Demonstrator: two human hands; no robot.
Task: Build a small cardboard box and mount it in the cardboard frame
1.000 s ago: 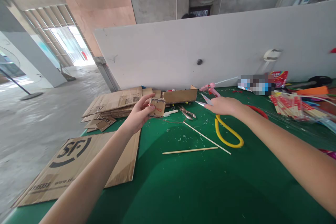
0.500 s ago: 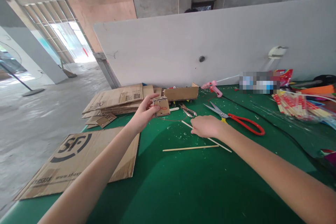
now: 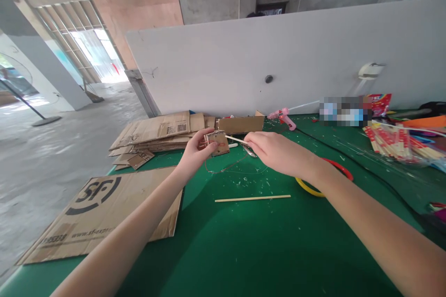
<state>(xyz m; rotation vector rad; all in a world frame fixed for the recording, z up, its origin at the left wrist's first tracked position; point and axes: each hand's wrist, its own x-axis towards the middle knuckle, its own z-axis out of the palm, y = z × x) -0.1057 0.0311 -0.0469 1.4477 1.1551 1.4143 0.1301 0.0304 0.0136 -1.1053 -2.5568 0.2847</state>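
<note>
My left hand (image 3: 195,154) is closed on a small cardboard piece (image 3: 220,147) with dark holes and thin red wire on it. Below it, a loop of the wire (image 3: 218,171) hangs toward the table. Between its fingers my right hand (image 3: 266,147) grips a thin wooden stick (image 3: 236,139), whose free end points left at the cardboard piece's upper right edge. I cannot tell whether the two touch. A second wooden stick (image 3: 252,198) lies on the green table nearer to me. Pliers (image 3: 249,150) and scissors (image 3: 336,167) are partly hidden behind my right hand and forearm.
Stacked cardboard (image 3: 156,131) and a flat SF sheet (image 3: 114,213) lie at left. A cardboard strip (image 3: 240,125) and a pink glue gun (image 3: 283,117) stand at the back, its black cable (image 3: 351,160) crossing the right side. Packaged sticks (image 3: 393,141) lie far right, before the white partition (image 3: 216,65).
My right hand has lifted the wooden stick off the table and brought it up and left to the cardboard piece. My left hand has shifted slightly right, turning the piece a little.
</note>
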